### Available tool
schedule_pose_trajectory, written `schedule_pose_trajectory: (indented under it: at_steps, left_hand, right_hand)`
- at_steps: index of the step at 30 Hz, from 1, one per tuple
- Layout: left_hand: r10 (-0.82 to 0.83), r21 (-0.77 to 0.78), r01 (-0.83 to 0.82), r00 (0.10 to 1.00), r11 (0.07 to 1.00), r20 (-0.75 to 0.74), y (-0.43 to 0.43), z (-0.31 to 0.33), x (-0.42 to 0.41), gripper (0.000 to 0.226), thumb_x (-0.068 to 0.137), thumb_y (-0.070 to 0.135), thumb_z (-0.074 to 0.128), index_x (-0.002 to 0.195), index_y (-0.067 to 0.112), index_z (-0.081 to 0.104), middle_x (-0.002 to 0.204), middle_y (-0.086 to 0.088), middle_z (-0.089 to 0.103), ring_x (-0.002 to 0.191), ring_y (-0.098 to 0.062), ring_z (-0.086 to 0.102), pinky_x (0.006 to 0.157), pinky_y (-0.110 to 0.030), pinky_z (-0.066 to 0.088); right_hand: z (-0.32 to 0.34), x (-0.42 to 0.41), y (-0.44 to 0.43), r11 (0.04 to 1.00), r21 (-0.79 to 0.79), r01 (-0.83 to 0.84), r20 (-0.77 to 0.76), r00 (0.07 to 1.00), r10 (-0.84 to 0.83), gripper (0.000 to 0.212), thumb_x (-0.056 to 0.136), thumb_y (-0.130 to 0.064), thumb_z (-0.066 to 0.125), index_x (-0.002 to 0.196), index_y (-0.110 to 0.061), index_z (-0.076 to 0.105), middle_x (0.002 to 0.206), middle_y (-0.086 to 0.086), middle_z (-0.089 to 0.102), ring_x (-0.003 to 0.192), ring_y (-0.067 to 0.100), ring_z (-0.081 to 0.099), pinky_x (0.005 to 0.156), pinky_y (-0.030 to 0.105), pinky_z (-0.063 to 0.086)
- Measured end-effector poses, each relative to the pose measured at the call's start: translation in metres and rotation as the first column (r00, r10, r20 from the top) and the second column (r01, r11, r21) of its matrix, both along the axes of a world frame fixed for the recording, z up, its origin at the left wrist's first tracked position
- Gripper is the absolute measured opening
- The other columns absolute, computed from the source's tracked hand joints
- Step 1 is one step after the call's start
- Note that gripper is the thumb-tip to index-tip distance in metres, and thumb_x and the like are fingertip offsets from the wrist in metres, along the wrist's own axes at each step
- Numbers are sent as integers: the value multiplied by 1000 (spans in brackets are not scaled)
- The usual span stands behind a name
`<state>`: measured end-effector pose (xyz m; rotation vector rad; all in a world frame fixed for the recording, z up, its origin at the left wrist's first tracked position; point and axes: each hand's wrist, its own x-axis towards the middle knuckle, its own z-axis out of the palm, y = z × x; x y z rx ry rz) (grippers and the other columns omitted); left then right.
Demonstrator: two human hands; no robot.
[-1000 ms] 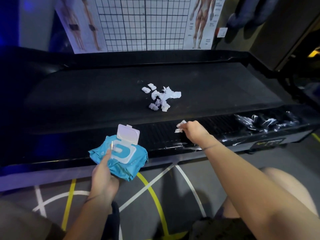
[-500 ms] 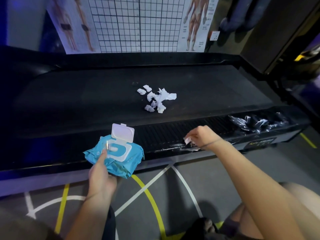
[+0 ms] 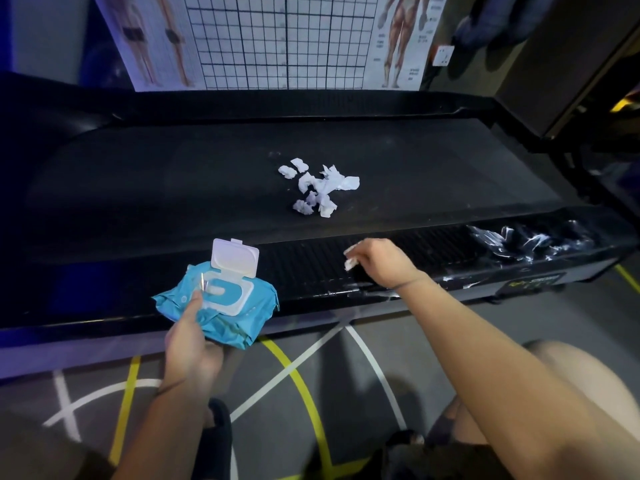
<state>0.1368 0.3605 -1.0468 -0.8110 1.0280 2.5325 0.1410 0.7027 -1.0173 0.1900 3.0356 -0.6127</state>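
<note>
Wipes pack (image 3: 256, 313), blue and soft-sided, sits in the left hand (image 3: 188, 344) just over the near edge of the treadmill (image 3: 311, 105); the thumb lies along its top beside the white flip lid (image 3: 235, 256), which stands open and upright; the other fingers curl underneath the pack and are mostly hidden by it; the right hand (image 3: 382, 263) hangs over the ribbed side rail (image 3: 304, 261), fingers curled in, pinching small white scraps (image 3: 349, 264) at their tips; whether that hand touches the rail I cannot tell; further out, in the middle of the black belt (image 3: 173, 188), lies a loose heap of torn white paper (image 3: 322, 187), well apart from both hands, with only bare belt between; at the far right end of the rail lies a crumpled piece of dark shiny film (image 3: 530, 239); white smears (image 3: 457, 280) show on the glossy edge just beside the right wrist; the treadmill runs across the whole width, low to the floor; behind it, against the wall, hangs a white grid chart (image 3: 277, 39) with anatomy figures on either side, and a wall socket (image 3: 444, 55) to its right; the floor (image 3: 433, 341) on this side is grey, marked with crossing yellow and white lines; the person's bare knee (image 3: 571, 382) shows at lower right; the room is dim, with a blue cast at the left
</note>
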Motion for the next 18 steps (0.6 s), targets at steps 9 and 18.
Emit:
schedule_pose_trajectory:
  at_steps: [9, 18]
  left_hand:
    - [-16, -14, 16, 1000, 1000, -6, 9, -2, -2, 34, 102, 30, 68, 135, 21, 68, 125, -7, 77, 113, -28, 76, 79, -49, 66]
    - [-15, -20, 15, 1000, 1000, 10, 36, 9, -7, 24, 103, 25, 69, 126, 20, 72, 121, -6, 79, 109, -27, 77, 92, -53, 59]
  right_hand:
    - [-4, 23, -4, 983, 184, 7, 177, 983, -40, 24, 95, -19, 61, 114, -18, 75, 123, 5, 60, 119, 26, 58, 97, 35, 49]
    - [12, 52, 6, 992, 129, -5, 110, 994, -10, 27, 92, -5, 59, 109, -16, 77, 112, 6, 63, 105, 24, 62, 89, 25, 45]
